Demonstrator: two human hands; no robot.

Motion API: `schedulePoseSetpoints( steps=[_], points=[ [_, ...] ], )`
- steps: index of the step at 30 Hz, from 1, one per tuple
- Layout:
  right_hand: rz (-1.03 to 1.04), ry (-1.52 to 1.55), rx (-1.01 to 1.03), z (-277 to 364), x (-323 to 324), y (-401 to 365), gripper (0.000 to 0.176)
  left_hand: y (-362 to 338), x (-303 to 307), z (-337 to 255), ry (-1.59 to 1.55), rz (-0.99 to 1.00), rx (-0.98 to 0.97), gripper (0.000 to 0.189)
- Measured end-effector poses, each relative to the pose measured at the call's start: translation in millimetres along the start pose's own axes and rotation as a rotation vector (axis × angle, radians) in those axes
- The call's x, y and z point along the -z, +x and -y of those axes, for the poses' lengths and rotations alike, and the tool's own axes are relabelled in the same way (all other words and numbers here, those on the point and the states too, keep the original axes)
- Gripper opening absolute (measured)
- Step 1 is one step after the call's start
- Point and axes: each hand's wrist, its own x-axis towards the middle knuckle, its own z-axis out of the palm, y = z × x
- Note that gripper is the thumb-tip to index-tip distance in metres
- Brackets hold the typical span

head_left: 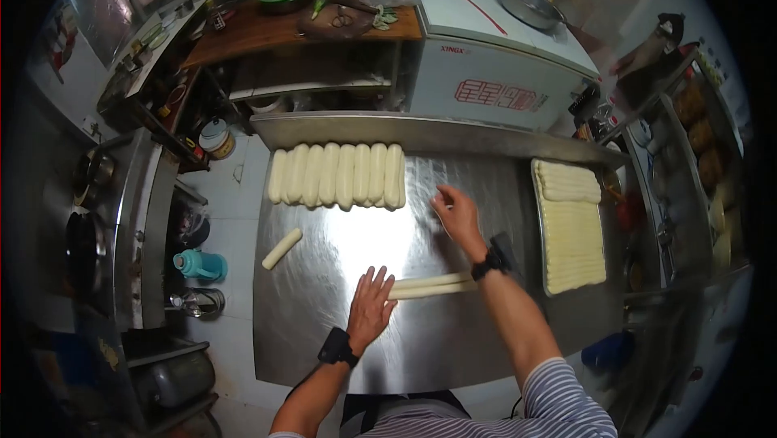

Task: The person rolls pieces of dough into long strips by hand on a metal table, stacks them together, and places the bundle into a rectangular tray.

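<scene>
Two long pale dough strips [433, 286] lie side by side on the steel table. My left hand [372, 304] rests flat with fingers spread at their left end. Farther up, my right hand [458, 215] is over the table, its fingers loosely curved and nothing seen in them; its wrist is above the strips' right end, which my forearm partly hides. Beyond my hands sits a row of thick dough logs [338, 175], pressed close together. One short dough piece [282, 249] lies alone on the left.
A metal tray [535, 195] packed with dough strips stands on the table's right side. The steel table [324, 316] has a raised back edge. Behind it are a white chest freezer [494, 74] and a wooden counter [243, 41]. A teal thermos [201, 265] stands on the floor at left.
</scene>
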Motion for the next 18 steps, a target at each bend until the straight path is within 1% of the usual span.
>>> schedulePoseSetpoints(
  steps=[3, 4, 6, 7, 8, 10, 12, 14, 15, 16, 18],
  points=[
    [-0.031, 0.007, -0.028, 12.3, -43.6, 65.6, 0.038, -10.7, 12.9, -6.3, -0.022, -0.009, 0.060, 0.064],
    [-0.030, 0.004, -0.016, 5.4, -60.3, 81.4, 0.038, -17.5, 14.9, -4.5, -0.042, -0.011, 0.066, 0.066],
    [-0.057, 0.010, -0.128, -6.9, -90.9, 112.0, 0.041, -32.0, 19.7, -2.2, -0.084, -0.038, 0.070, 0.066],
    [0.062, -0.084, -0.214, 10.0, -87.5, 119.5, 0.044, -37.2, 23.4, -1.1, -0.078, -0.054, 0.060, 0.066],
    [0.056, -0.079, -0.193, 12.4, -92.5, 123.2, 0.044, -42.7, 28.2, -0.5, -0.105, -0.069, 0.072, 0.062],
    [-0.027, -0.164, -0.135, 9.1, -107.2, 119.6, 0.038, -49.3, 38.5, 3.0, -0.123, -0.106, 0.084, 0.055],
    [-0.209, -0.233, 0.018, 5.1, -119.4, 111.0, 0.033, -50.4, 45.8, 9.3, -0.135, -0.148, 0.102, 0.055],
    [-0.248, -0.189, 0.056, 24.5, -120.1, 100.2, 0.032, -42.8, 50.3, 15.4, -0.136, -0.176, 0.098, 0.053],
    [-0.173, -0.158, 0.049, 27.7, -121.1, 96.5, 0.034, -38.7, 51.7, 16.7, -0.147, -0.189, 0.100, 0.052],
    [-0.182, -0.153, 0.052, 29.9, -121.7, 91.6, 0.034, -34.0, 52.2, 17.7, -0.142, -0.190, 0.091, 0.052],
    [-0.175, -0.179, 0.179, 31.7, -119.0, 80.7, 0.035, -19.2, 51.0, 20.0, -0.143, -0.196, 0.104, 0.057]
  ],
)
